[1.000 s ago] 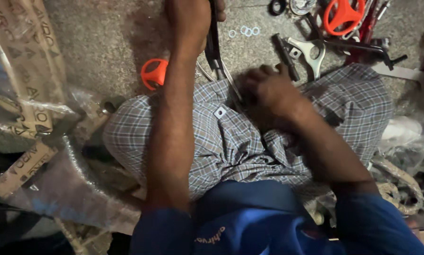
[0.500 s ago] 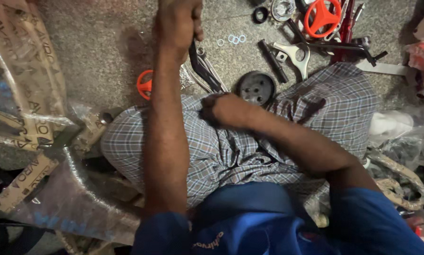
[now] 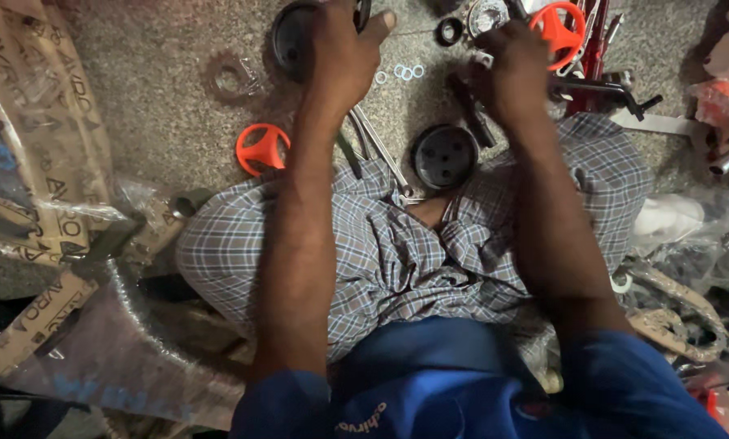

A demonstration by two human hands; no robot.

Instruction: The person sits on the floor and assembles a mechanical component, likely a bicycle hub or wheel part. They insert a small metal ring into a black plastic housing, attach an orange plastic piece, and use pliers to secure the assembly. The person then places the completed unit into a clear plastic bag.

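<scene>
Grey speckled stone floor (image 3: 161,106) carries all the parts; the person sits on it in a checked grey-blue cloth wrap (image 3: 397,252) and a blue shirt.

Left hand (image 3: 344,49): fingers wrapped over the rim of a round black plastic wheel (image 3: 287,36) at the top edge of the view, thumb out to the right. Grip is clenched on that wheel.

Right hand (image 3: 515,69): reaching among the parts near the top, just below an orange spoked plastic wheel (image 3: 561,24). Fingers are curled, possibly around a small dark part; the view is blurred and I cannot tell whether this grip holds anything.

Between the forearms, on the floor just above the lap: a second black round disc with small holes (image 3: 445,156). Long thin metal tool handles (image 3: 377,146) lie beside it, under the left forearm.

Left of the left arm: another orange spoked plastic wheel (image 3: 262,149), apart from the hand. Small white ring washers (image 3: 405,73) lie between the hands. Brown cardboard strips in clear plastic wrapping (image 3: 31,162) fill the left side.
</scene>
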